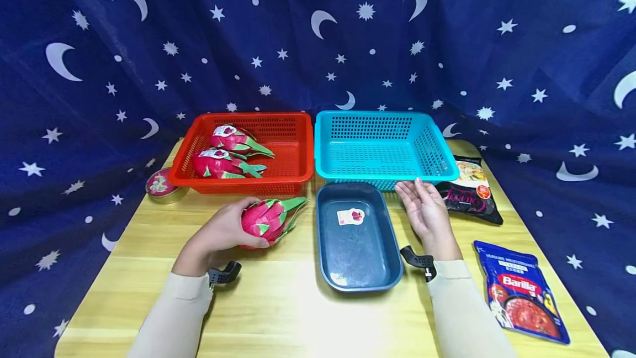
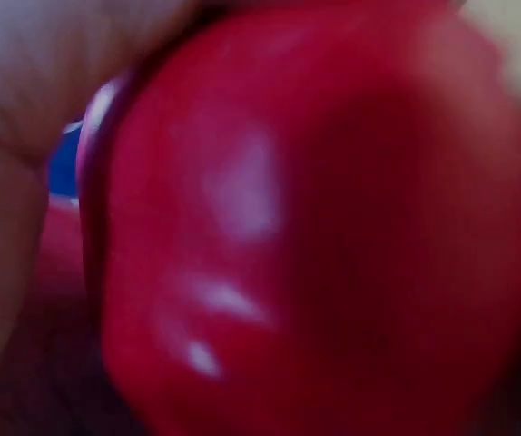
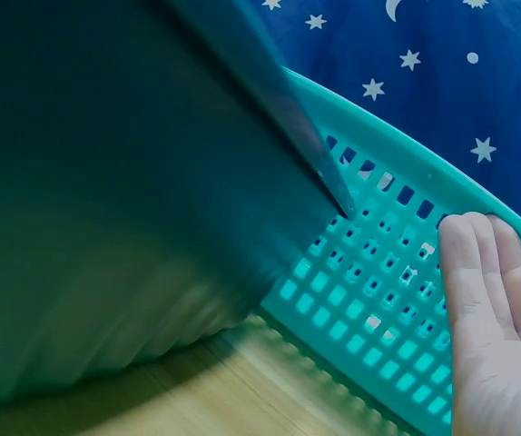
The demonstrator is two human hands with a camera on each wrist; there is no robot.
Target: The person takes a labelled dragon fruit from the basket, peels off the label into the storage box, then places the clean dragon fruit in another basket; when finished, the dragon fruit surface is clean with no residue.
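A pink dragon fruit with green leafy tips is gripped in my left hand, between the red basket and the dark blue tray. The left wrist view is filled by the fruit's red skin, with part of the hand at its left. My right hand holds nothing; its fingers extend beside the front wall of the turquoise basket. In the right wrist view those fingers appear near the basket's perforated side. A small sticker lies inside the dark blue tray.
Two dragon fruits with stickers lie in the red basket. At its left stands a round tin. To the right are a black curry packet and a blue Barilla pouch. A starry blue cloth hangs behind the table.
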